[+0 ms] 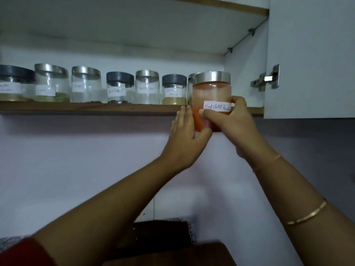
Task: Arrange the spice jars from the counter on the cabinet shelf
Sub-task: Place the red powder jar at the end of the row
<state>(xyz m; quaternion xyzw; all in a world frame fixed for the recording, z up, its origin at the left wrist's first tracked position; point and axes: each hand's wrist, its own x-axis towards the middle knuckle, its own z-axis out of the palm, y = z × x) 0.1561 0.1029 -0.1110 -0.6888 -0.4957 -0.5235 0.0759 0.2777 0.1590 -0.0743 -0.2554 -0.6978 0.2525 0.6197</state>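
Note:
A red chilli powder jar [210,93] with a steel lid and a white label is held up in front of the shelf's right end, its base below the shelf edge. My right hand [236,123] grips it from the right, thumb across the label. My left hand [185,137] cups its lower left side. On the wooden cabinet shelf [86,108] stands a row of several labelled glass jars, some with steel lids [51,83], some with dark lids [120,87]. One more jar is partly hidden behind the held jar.
The open cabinet door [311,58] with its hinge [266,78] hangs just right of the jar. An upper shelf [221,5] sits overhead. Below are a pale wall and a dark wooden item [163,237].

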